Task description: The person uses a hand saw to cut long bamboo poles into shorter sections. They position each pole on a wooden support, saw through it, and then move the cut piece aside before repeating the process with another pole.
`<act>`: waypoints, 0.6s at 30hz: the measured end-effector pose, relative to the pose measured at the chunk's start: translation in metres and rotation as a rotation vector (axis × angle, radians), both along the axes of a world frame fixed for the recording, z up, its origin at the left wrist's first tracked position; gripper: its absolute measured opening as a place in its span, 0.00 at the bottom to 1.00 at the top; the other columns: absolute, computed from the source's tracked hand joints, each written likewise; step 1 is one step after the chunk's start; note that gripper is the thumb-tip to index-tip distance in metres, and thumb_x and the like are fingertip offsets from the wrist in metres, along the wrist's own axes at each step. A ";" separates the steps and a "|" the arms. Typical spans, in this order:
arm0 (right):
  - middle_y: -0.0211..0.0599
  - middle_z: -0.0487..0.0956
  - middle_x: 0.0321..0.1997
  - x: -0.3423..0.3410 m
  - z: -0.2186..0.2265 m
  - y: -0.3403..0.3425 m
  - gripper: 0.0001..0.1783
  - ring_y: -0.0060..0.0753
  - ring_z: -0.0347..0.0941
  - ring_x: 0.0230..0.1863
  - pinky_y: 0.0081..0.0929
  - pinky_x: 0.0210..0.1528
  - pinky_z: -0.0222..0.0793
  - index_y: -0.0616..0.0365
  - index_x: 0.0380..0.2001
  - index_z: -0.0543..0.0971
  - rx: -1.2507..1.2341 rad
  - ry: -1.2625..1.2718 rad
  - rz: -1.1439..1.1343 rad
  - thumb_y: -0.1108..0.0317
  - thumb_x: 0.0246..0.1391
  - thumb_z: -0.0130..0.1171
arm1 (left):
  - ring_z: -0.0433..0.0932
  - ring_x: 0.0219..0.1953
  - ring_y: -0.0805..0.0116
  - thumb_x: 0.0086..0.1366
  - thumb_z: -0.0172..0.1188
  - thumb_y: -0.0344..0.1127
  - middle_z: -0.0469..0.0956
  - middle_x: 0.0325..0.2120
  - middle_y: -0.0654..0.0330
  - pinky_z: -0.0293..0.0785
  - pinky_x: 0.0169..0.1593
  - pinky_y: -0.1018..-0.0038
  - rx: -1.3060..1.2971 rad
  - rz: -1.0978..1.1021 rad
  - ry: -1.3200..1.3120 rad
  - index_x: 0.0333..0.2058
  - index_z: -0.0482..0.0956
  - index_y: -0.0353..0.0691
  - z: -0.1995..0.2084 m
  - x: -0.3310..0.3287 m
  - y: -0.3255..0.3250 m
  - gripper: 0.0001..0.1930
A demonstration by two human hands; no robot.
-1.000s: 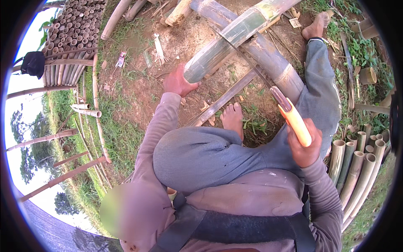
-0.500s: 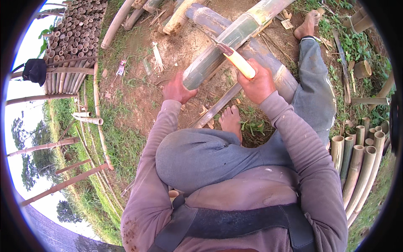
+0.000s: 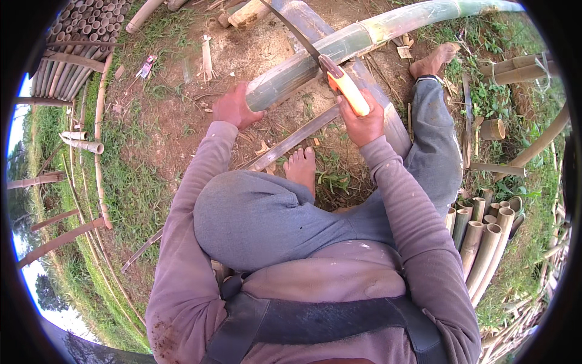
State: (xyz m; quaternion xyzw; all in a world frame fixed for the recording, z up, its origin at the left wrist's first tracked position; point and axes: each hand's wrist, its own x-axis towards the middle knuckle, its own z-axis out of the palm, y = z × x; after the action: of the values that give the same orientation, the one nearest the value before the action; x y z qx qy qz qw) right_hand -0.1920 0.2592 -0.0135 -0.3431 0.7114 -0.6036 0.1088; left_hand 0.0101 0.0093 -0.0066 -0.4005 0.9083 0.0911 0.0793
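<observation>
My right hand [image 3: 365, 121] is closed round the yellow-orange handle of a hand saw [image 3: 350, 94]. Its dark, curved blade crosses a thick green bamboo pole [image 3: 345, 43] a short way from the near end. My left hand [image 3: 236, 107] grips that near end, thumb on the underside and fingers around the outer side. Beneath the pole, a wide greyish bamboo piece [image 3: 391, 112] lies crosswise on the ground. Whether the blade has cut into the pole cannot be made out.
A flat bamboo strip [image 3: 297, 138] lies by my bare foot [image 3: 301, 167]. Cut bamboo tubes [image 3: 485, 242] stand at the right. Several more are stacked at the far left [image 3: 91, 27]. My other leg stretches out at right, beside a short bamboo stub [image 3: 493, 129].
The view has turned right, so more of the pole's far end shows. The saw blade now appears longer, stretching past the pole toward the top edge. Both hands keep their holds.
</observation>
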 end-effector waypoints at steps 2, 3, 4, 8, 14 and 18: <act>0.35 0.85 0.34 -0.002 0.007 -0.005 0.10 0.23 0.81 0.33 0.28 0.39 0.78 0.61 0.40 0.83 0.045 0.012 0.012 0.69 0.61 0.74 | 0.82 0.58 0.44 0.49 0.80 0.60 0.79 0.60 0.45 0.78 0.62 0.52 0.014 0.001 0.004 0.68 0.69 0.43 0.005 -0.001 -0.004 0.51; 0.37 0.84 0.37 -0.005 0.007 -0.008 0.15 0.24 0.80 0.35 0.26 0.41 0.77 0.62 0.43 0.82 0.043 0.027 0.044 0.63 0.63 0.74 | 0.82 0.58 0.44 0.50 0.80 0.60 0.79 0.60 0.45 0.78 0.62 0.52 0.020 -0.004 0.012 0.68 0.69 0.43 0.005 0.000 -0.006 0.51; 0.37 0.84 0.38 -0.006 0.017 -0.011 0.17 0.25 0.80 0.37 0.27 0.42 0.77 0.62 0.44 0.82 0.072 0.050 0.036 0.60 0.64 0.73 | 0.82 0.58 0.44 0.50 0.80 0.60 0.79 0.60 0.45 0.78 0.61 0.52 0.031 0.008 0.010 0.68 0.69 0.43 0.003 0.003 -0.004 0.51; 0.42 0.85 0.42 -0.024 0.053 -0.033 0.26 0.32 0.82 0.43 0.34 0.48 0.78 0.65 0.50 0.80 0.119 0.017 0.035 0.49 0.68 0.67 | 0.82 0.57 0.43 0.51 0.79 0.60 0.80 0.57 0.45 0.78 0.61 0.52 0.049 -0.021 0.015 0.68 0.69 0.44 0.004 -0.001 -0.002 0.50; 0.32 0.81 0.35 -0.015 0.071 -0.038 0.23 0.17 0.74 0.29 0.19 0.27 0.69 0.64 0.60 0.80 0.147 0.027 0.106 0.58 0.73 0.62 | 0.82 0.59 0.46 0.54 0.77 0.62 0.81 0.57 0.49 0.77 0.64 0.48 0.081 -0.040 0.005 0.67 0.68 0.46 -0.003 0.007 -0.008 0.48; 0.44 0.84 0.54 0.014 0.093 0.038 0.23 0.24 0.80 0.36 0.24 0.41 0.77 0.70 0.61 0.79 0.206 0.010 0.060 0.62 0.72 0.62 | 0.82 0.59 0.46 0.53 0.78 0.61 0.80 0.57 0.50 0.77 0.63 0.49 -0.024 -0.045 0.057 0.68 0.68 0.47 -0.017 0.016 -0.004 0.49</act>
State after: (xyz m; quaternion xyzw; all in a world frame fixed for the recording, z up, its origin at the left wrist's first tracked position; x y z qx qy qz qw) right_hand -0.1784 0.2971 0.0794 -0.3543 0.7596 -0.5221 0.1578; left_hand 0.0264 0.0055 -0.0239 -0.3781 0.9201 0.0896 0.0504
